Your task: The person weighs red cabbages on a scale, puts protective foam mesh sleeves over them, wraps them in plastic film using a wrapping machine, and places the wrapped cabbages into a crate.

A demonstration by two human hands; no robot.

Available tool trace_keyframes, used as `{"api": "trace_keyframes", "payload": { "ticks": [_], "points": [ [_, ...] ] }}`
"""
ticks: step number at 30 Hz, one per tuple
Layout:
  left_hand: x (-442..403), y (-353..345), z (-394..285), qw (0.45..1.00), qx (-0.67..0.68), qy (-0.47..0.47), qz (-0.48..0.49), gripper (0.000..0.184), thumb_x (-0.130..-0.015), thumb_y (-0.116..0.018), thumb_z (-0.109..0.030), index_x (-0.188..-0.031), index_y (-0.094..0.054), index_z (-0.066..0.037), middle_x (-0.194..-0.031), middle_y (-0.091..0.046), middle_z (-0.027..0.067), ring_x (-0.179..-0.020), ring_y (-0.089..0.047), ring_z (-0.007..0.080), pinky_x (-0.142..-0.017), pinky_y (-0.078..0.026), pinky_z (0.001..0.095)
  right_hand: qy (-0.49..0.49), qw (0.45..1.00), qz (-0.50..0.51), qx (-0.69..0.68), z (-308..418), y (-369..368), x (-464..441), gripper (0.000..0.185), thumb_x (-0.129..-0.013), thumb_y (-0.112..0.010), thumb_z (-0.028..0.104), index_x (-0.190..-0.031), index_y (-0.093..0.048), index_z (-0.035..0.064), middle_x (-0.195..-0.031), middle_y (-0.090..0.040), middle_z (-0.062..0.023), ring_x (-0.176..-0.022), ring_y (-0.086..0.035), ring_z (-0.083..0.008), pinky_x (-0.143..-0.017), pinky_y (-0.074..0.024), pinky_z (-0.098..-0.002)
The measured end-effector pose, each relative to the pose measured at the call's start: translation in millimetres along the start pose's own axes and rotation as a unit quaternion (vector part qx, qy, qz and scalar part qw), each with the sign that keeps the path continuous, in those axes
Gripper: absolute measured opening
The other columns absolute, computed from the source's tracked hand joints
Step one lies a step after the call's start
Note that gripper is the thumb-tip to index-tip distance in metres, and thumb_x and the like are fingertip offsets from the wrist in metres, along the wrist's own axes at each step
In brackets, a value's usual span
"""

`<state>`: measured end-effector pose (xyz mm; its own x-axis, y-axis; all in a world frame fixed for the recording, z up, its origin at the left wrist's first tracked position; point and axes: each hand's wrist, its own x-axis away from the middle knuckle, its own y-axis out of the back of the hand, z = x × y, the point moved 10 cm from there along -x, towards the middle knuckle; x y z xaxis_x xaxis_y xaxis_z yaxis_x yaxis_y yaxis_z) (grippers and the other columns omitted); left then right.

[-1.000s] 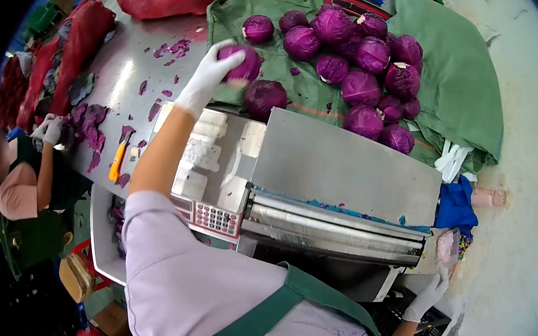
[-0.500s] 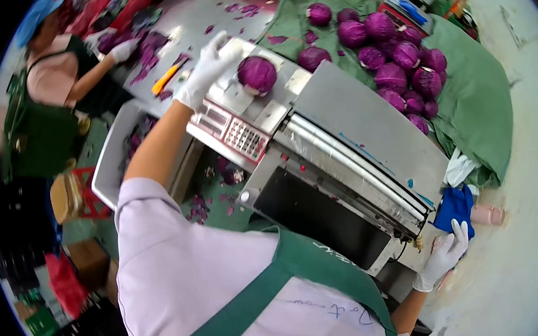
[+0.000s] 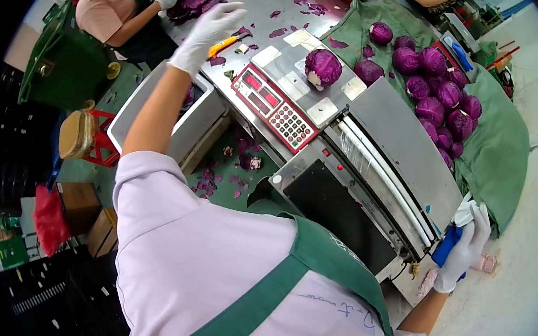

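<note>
My left hand (image 3: pixel 212 36), in a white glove, hovers with fingers stretched out and nothing visible in it. Just beside it, a yellow-handled knife (image 3: pixel 223 45) lies on the metal table. A red cabbage (image 3: pixel 323 69) sits on the plate of the weighing scale (image 3: pixel 286 122), to the right of that hand. At the lower right my right hand (image 3: pixel 463 251), also gloved, is open with its fingers extended. It is over a blue cloth (image 3: pixel 446 245), its fingertips near a crumpled white piece (image 3: pixel 464 211); I cannot tell whether they touch.
A wrapping machine (image 3: pixel 404 161) with a film roller stands before me. Several red cabbages (image 3: pixel 430 111) are heaped on green cloth (image 3: pixel 502 139). A grey-white bin (image 3: pixel 172 135) stands left. Cabbage leaves litter the table and floor. Two co-workers (image 3: pixel 122 17) stand at the far side.
My view has turned, so the table and scale appear farther right. My left hand has moved off the scale's edge toward the knife. My right hand has reached up toward the white piece.
</note>
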<state>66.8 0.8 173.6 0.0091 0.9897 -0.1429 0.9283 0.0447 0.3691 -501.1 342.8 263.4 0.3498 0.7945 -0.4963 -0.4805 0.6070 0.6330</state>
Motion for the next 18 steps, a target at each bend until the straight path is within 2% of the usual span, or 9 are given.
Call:
{"api": "trace_keyframes", "payload": {
  "ticks": [3,5,6,8,12,13,15,16,18],
  "points": [
    [-12.2,-99.3,9.8,0.99,0.037,0.034,0.13,0.079,-0.086,-0.068,-0.046,-0.142,-0.037,-0.001,-0.135,-0.049,0.0169,-0.123,-0.048,0.0249,-0.099,-0.042,0.0347,0.042,0.989,0.14,0.003,64.6,-78.1,-41.7,0.03,-0.093,-0.05,0.009,-0.12,-0.059,0.0008,-0.131,-0.052,-0.0163,-0.123,-0.048,-0.0276,-0.109,-0.0299,-0.0386],
    [-12.4,-172.2,18.9,0.96,0.144,0.045,0.237,0.079,-0.082,-0.075,-0.036,-0.14,-0.037,0.002,-0.128,-0.053,0.0174,-0.119,-0.051,0.0224,-0.102,-0.041,0.0334,0.066,0.972,0.217,-0.063,98.0,-145.0,-63.5,0.031,-0.09,-0.055,0.009,-0.12,-0.061,0.0034,-0.129,-0.055,-0.0153,-0.124,-0.048,-0.0272,-0.107,-0.0338,-0.0363],
    [-32.7,-194.4,41.5,0.985,0.001,-0.095,0.143,0.079,-0.08,-0.078,-0.032,-0.139,-0.038,0.002,-0.119,-0.058,0.0151,-0.11,-0.056,0.0203,-0.096,-0.045,0.0317,0.071,0.964,0.251,-0.052,104.5,-179.9,-72.6,0.033,-0.088,-0.058,0.012,-0.12,-0.061,0.0051,-0.129,-0.054,-0.0158,-0.124,-0.048,-0.0279,-0.106,-0.0349,-0.0366],
    [-15.9,-232.3,33.2,0.96,0.135,0.027,0.246,0.075,-0.078,-0.078,-0.029,-0.136,-0.041,0.002,-0.118,-0.059,0.0152,-0.106,-0.059,0.0221,-0.092,-0.049,0.0312,0.07,0.94,0.319,-0.098,110.9,-248.0,-83.5,0.04,-0.088,-0.06,0.018,-0.126,-0.056,0.0056,-0.129,-0.052,-0.0179,-0.126,-0.046,-0.0305,-0.108,-0.033,-0.0383],
    [-35.8,-243.8,56.8,0.941,0.225,0.119,0.223,0.065,-0.084,-0.072,-0.024,-0.135,-0.041,-0.001,-0.114,-0.06,0.0143,-0.092,-0.066,0.0219,-0.073,-0.058,0.0293,-0.087,0.911,0.368,-0.165,96.7,-334.2,-98.3,0.07,-0.089,-0.065,0.035,-0.143,-0.035,0.003,-0.141,-0.038,-0.0243,-0.134,-0.037,-0.0349,-0.112,-0.028,-0.0392],
    [-18.3,-245.4,40.8,0.894,0.298,0.233,0.241,0.065,-0.086,-0.07,-0.023,-0.138,-0.036,-0.004,-0.113,-0.059,0.0135,-0.093,-0.066,0.0221,-0.075,-0.058,0.0295,-0.079,0.917,0.357,-0.157,94.0,-340.5,-105.6,0.077,-0.088,-0.066,0.036,-0.147,-0.029,0.0028,-0.144,-0.034,-0.0251,-0.135,-0.035,-0.035,-0.113,-0.0271,-0.0394],
    [-18.3,-271.2,22.3,0.878,0.288,0.203,0.323,0.069,-0.087,-0.068,-0.026,-0.142,-0.03,-0.009,-0.124,-0.053,0.0142,-0.109,-0.059,0.0243,-0.094,-0.05,0.0342,-0.107,0.925,0.311,-0.19,81.5,-340.7,-120.5,0.089,-0.086,-0.07,0.037,-0.15,-0.02,0.004,-0.149,-0.029,-0.0238,-0.138,-0.032,-0.0325,-0.113,-0.0265,-0.0393],
    [-12.3,-288.9,-3.7,0.872,0.305,0.131,0.36,0.071,-0.088,-0.068,-0.028,-0.144,-0.029,-0.011,-0.13,-0.048,0.0145,-0.113,-0.056,0.0245,-0.098,-0.046,0.0343,-0.235,0.857,0.293,-0.354,76.6,-339.4,-118.2,0.091,-0.085,-0.071,0.036,-0.151,-0.018,0.0031,-0.15,-0.027,-0.0224,-0.137,-0.034,-0.0305,-0.113,-0.0274,-0.0389],
    [19.7,-310.8,-68.8,0.818,0.328,0.056,0.469,0.078,-0.089,-0.066,-0.026,-0.15,-0.019,-0.016,-0.14,-0.039,0.0142,-0.131,-0.039,0.0254,-0.107,-0.036,0.0377,-0.228,0.864,0.291,-0.341,40.1,-326.7,-128.1,0.076,-0.089,-0.066,0.029,-0.148,-0.028,0.0024,-0.145,-0.037,-0.0159,-0.131,-0.041,-0.025,-0.11,-0.032,-0.0361]
  ]
}}
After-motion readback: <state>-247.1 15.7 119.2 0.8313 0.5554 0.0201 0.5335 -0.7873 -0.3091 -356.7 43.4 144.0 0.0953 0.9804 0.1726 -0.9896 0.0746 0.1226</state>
